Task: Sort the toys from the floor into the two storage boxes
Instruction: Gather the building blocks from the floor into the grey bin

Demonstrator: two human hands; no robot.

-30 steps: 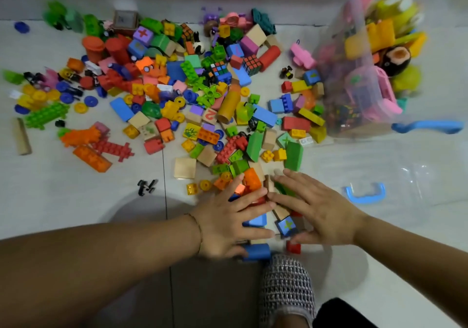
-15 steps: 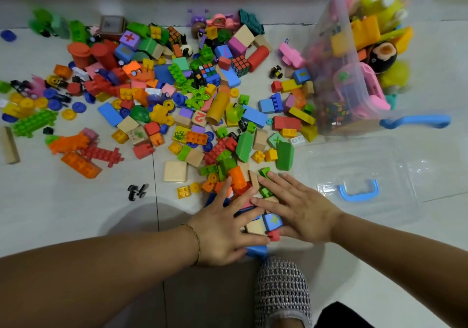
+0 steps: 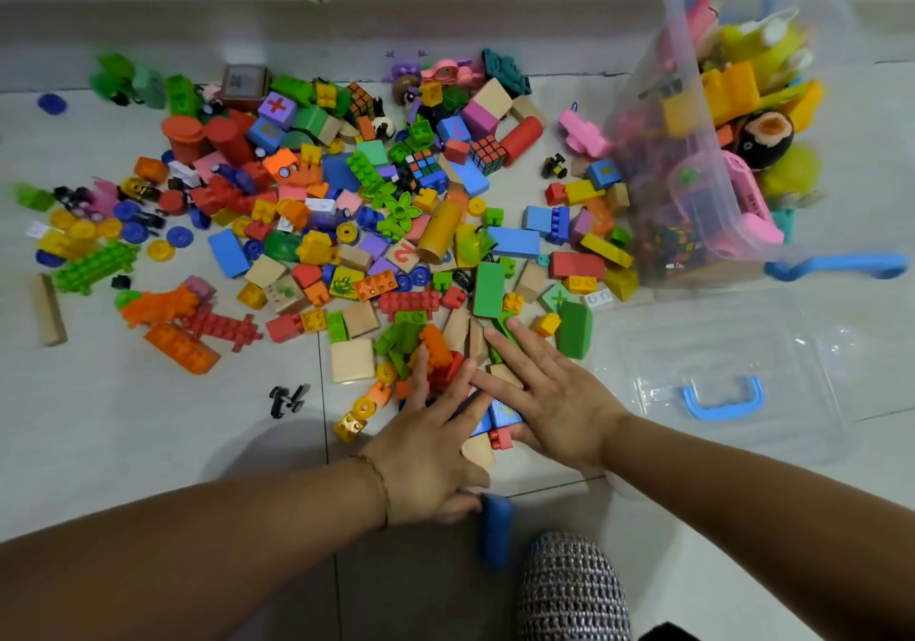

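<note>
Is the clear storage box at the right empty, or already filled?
Filled. Pink, yellow and orange toys show through the wall of the clear storage box, piled high.

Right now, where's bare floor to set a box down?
Bare tile lies near-left, between the orange brick, the black toy part and the left forearm. The toy pile is packed up to the clear box; the clear lid covers the near-right.

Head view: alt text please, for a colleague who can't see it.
Left hand and right hand lie flat on blocks at the near edge of a spread of colourful toys on the tiled floor. At right, a clear storage box holds toys, its lid nearer.
</note>
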